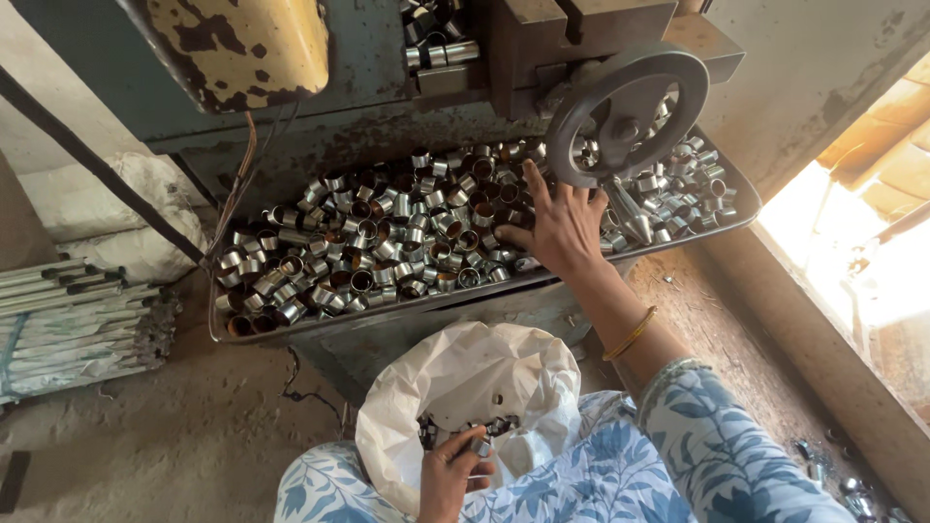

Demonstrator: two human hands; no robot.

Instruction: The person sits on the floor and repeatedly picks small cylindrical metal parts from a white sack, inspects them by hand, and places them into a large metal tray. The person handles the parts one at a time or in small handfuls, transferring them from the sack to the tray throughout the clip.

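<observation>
Left hand (453, 476) grips sack (465, 387) | right hand (562, 228) on bushings (387, 252)

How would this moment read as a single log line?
right hand: reaching into metal rings in tray | left hand: holding rings over white sack

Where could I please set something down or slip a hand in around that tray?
The tray is packed with metal rings, and the handwheel crowds the right hand. Bare floor lies between the tube bundle and the white sack.
</observation>
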